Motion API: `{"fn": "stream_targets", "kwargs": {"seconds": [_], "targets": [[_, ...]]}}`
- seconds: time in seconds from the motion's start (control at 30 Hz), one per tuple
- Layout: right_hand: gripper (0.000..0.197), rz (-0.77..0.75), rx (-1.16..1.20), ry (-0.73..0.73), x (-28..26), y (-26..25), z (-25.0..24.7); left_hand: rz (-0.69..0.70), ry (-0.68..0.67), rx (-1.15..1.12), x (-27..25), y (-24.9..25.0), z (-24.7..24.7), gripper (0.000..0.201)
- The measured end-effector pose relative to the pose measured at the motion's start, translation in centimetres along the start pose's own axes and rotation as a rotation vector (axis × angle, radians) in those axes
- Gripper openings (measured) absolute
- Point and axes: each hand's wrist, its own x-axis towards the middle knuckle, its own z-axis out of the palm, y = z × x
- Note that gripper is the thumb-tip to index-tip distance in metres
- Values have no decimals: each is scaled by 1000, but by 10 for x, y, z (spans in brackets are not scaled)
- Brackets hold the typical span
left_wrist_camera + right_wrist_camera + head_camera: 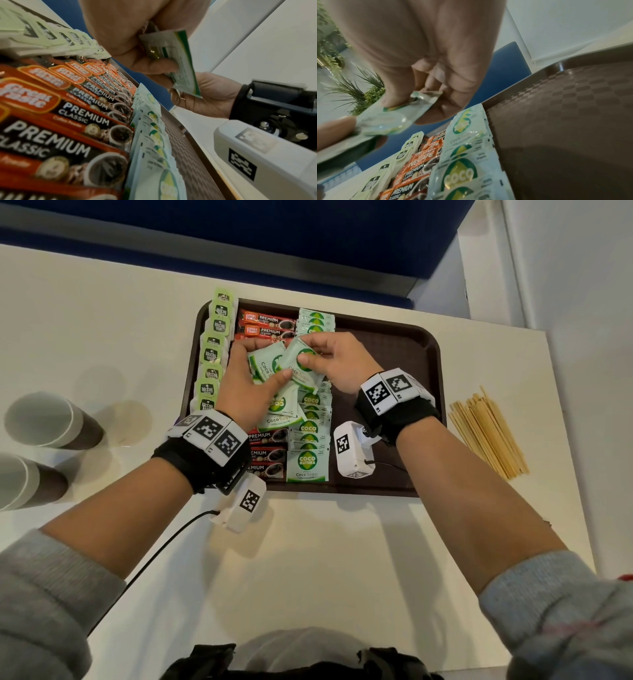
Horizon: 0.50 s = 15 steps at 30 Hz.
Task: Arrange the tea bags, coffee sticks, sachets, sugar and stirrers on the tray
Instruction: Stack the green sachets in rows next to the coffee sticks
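Overhead: white table [308,559], blue panel [239,234] at twelve o'clock. Centred, brown tray [394,354] bearing tea bags [212,354], coffee sticks [267,325], sugar sachets [308,463]. Stirrers [488,433] at three, paper cups [48,419] at nine. Left hand [246,381] clutching a sachet bunch [265,364]; right hand [337,361] pinching one sachet [303,368].

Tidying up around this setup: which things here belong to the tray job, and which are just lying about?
Job: tray, tea bags, coffee sticks, sugar sachets, sachets in both hands, stirrers.
Lying about: two cups.
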Motion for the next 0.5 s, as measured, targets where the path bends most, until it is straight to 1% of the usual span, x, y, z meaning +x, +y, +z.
{"fn": "stream_targets", "kwargs": {"seconds": [0.17, 0.27, 0.33, 0.4, 0.47, 0.5], "targets": [[33, -22, -19, 21, 1, 2, -5, -10, 26, 7, 4, -3, -2, 41], [29, -13, 12, 35, 2, 3, -5, -11, 13, 13, 4, -3, -1, 41], [26, 12, 18, 90, 3, 5, -5, -6, 14, 0, 3, -2, -1, 41], [28, 52, -8, 152, 3, 9, -7, 4, 29, -12, 3, -1, -1, 41], [33, 98, 43, 156, 3, 11, -8, -5, 51, -31, 4, -1, -2, 41], [32, 111, 74, 142, 3, 12, -9, -11, 62, -34, 4, -2, -2, 41]]}}
